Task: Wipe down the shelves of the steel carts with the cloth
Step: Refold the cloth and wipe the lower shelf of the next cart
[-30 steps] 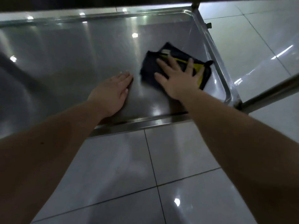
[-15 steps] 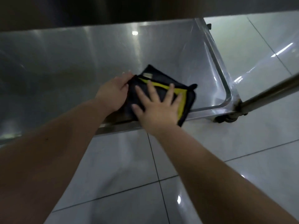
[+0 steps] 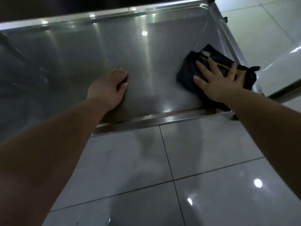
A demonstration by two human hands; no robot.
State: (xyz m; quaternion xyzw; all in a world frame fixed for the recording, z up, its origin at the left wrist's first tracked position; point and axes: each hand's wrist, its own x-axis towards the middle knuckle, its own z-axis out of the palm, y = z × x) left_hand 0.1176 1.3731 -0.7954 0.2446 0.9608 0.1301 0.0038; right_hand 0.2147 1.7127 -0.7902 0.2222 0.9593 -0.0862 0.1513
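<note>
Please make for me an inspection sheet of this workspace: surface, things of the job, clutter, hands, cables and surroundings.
Surface: steel shelf, shiny, with light reflections and a raised rim.
Job's things: dark cloth with a yellow stripe, bunched on the shelf near its right front corner.
Clutter: nothing seen.
Grippers: left hand rests flat on the bare steel, apart from the cloth; right hand presses on the cloth with its fingers spread.
Cables: nothing seen.
Surroundings: glossy pale tile floor in front of and beside the cart; a steel frame tube at the right; dim light.
</note>
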